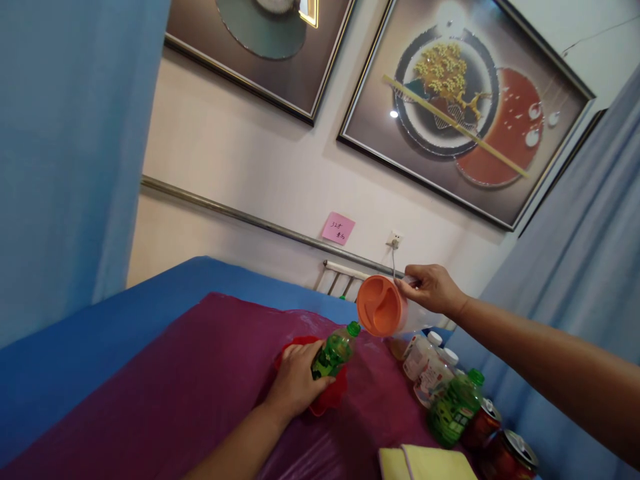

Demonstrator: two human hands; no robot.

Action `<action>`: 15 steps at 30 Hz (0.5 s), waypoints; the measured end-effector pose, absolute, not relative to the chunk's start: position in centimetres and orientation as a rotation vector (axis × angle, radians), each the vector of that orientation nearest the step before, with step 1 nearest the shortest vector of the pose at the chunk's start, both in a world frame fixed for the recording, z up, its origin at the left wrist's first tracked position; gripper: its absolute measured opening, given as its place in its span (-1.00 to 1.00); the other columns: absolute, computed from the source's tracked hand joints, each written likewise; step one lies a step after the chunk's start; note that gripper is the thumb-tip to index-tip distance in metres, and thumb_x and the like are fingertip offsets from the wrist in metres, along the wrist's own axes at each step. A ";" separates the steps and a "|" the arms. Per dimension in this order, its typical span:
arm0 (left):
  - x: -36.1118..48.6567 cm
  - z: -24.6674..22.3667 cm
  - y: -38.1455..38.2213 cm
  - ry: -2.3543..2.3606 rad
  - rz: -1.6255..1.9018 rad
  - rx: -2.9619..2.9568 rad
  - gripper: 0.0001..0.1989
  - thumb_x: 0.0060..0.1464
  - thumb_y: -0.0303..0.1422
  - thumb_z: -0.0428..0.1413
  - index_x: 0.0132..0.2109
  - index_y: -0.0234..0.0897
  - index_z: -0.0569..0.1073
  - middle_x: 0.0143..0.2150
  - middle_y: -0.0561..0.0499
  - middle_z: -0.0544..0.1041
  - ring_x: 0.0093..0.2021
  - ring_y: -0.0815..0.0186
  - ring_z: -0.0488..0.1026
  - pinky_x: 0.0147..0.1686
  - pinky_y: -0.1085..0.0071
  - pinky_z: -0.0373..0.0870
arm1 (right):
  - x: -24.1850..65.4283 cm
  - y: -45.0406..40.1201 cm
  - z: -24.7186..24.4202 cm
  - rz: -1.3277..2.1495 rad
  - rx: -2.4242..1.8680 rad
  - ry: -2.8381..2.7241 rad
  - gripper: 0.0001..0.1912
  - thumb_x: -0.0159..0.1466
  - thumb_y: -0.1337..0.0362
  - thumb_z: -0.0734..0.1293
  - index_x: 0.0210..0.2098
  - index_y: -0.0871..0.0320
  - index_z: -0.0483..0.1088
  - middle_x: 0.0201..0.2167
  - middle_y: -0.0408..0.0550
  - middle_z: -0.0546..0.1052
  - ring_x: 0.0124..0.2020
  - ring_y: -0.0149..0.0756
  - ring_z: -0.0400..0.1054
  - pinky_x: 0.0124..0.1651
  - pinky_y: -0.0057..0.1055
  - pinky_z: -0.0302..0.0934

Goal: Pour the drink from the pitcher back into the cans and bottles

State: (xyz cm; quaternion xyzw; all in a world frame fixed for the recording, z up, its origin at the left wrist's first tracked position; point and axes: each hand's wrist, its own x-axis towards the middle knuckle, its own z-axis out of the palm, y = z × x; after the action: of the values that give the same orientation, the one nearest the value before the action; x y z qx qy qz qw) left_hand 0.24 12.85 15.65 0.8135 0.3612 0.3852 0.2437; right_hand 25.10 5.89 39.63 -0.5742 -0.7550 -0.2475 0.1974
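My left hand [297,380] is wrapped round a green plastic bottle [333,353], which stands uncapped and slightly tilted over a red dish [330,397]. To the right, my right hand [433,288] grips the handle of a clear jug with an orange lid [379,305]. The jug is tipped toward the bottle's mouth, its lid facing left, close to the bottle but apart from it. No stream of liquid can be made out between them.
On the right stand white-capped bottles [436,377], another green bottle [455,407] and drink cans [509,457]. A yellow cloth [427,463] lies at the front. Purple sheeting [200,373] covers the blue surface [60,353]. Blue curtains [70,133] hang at both sides.
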 end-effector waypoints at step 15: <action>0.3 15.5 12.9 0.991 1.033 2.250 -0.34 -0.17 -0.34 0.38 0.13 -0.16 0.42 0.05 -0.05 0.59 0.08 0.07 0.46 0.17 0.14 0.16 | 25.1 5.8 39.7 -0.696 -1.598 -2.125 -0.56 0.23 -0.01 0.23 -0.62 0.09 0.06 -0.71 -0.23 0.19 -0.63 -0.45 0.05 -0.51 -0.46 -0.10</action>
State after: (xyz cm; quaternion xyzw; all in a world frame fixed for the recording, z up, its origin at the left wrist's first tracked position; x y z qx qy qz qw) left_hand 0.31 12.85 15.53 0.8200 0.3612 0.3764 0.2354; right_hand 25.12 5.84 39.68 -0.5703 -0.7584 -0.2482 0.1951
